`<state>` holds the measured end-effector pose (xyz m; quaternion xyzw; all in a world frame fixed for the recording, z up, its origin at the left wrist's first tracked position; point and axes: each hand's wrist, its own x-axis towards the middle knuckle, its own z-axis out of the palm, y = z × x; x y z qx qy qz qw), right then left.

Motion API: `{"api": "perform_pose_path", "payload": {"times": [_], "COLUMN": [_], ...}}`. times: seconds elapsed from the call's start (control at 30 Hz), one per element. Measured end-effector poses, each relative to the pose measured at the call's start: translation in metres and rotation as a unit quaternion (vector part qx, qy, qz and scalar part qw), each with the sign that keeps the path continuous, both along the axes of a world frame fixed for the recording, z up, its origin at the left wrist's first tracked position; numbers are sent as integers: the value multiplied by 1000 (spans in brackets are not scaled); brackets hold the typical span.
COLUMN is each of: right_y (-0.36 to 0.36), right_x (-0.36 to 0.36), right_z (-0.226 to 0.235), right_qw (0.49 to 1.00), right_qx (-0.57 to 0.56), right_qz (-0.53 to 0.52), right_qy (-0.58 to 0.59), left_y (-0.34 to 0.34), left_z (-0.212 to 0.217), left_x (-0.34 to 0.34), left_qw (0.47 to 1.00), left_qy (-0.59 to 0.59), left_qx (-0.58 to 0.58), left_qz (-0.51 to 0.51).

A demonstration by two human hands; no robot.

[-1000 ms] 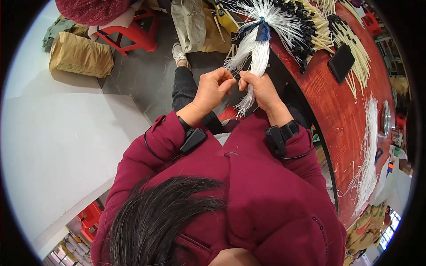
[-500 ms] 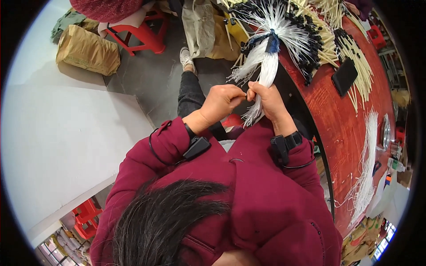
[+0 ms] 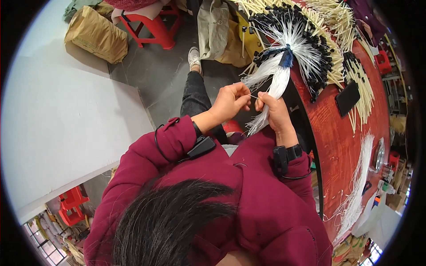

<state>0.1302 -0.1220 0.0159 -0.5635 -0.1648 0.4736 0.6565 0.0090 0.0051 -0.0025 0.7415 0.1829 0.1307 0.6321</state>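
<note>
A long bundle of thin white strands (image 3: 278, 84), bound with a dark blue cloth tie (image 3: 286, 56), hangs over the table's near edge toward my lap. My right hand (image 3: 278, 113) is closed around the lower part of this bundle, with its loose ends showing below the fist. Just left of it, my left hand (image 3: 230, 103) pinches with thumb and fingertips. A fine pale strand stretches across the small gap between the two hands. Above the tie, the other strand ends fan out over pale sticks with black tips (image 3: 328, 57).
On the red table (image 3: 339, 148) lie a black phone (image 3: 347, 98) and another spread of white strands (image 3: 358, 186). A white panel (image 3: 75, 119) fills the left side. Beyond my leg stand a red stool (image 3: 153, 29) and a brown paper sack (image 3: 95, 35). Another person is at the far right.
My left hand has drawn slightly away from my right, and a thin strand now shows between them. The whole view has shifted a little. My right hand still grips the bundle.
</note>
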Motion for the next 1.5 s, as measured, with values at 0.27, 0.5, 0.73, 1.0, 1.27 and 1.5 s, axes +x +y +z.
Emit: {"api": "perform_pose_path", "payload": {"times": [0.27,0.5,0.73,1.0,1.27,1.5], "right_y": [-4,-2,-3,-3,-4,-3], "right_x": [2,1,4,2,0,1], "right_z": [-6,-1,-3,-2,3,6], "right_qw": [1000,1000,1000,999,1000,1000], "right_qx": [-1,11,25,33,16,21], "right_qz": [-6,1,18,5,-14,-9], "right_qy": [4,9,-5,5,-1,-3], "left_y": [4,37,42,38,13,11], "left_z": [-2,-11,7,-2,63,23], "left_x": [3,-19,-28,-28,-21,22], "left_qw": [957,903,984,972,890,983], "left_qy": [35,81,92,13,-14,-74], "left_qx": [-288,-421,-153,219,-454,-167], "left_qz": [-33,19,7,-85,-40,23]}}
